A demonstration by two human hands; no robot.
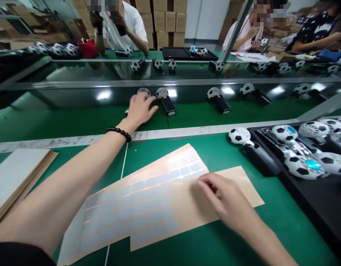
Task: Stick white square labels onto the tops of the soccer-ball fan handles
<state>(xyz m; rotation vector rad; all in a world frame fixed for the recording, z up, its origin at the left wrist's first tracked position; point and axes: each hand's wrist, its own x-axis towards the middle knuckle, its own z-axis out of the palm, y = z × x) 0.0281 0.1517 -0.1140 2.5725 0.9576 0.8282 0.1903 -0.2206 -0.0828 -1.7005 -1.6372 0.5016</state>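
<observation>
Over the dark green belt, my left hand [140,109] reaches out with thumb and index finger spread. Beneath and just behind it is a soccer-ball-patterned device [143,91], mostly covered by the hand. Close to its right lies another soccer-ball device [166,101] with a black handle. My right hand [228,195] hovers at the right part of the sticker sheets [151,229], its fingers curled and thumb against them. Whatever may be between those fingertips is hidden. Rows of pale rectangular stickers cover much of the tan backing sheets, which overlap on the green table.
A black tray [306,197] piled with soccer-ball devices stands at the right. Stacked boards or sheets [18,173] lie at the left. A pale rail [192,131] separates table and belt. More devices [219,100] rest along the belt. Several people [131,22] sit across it.
</observation>
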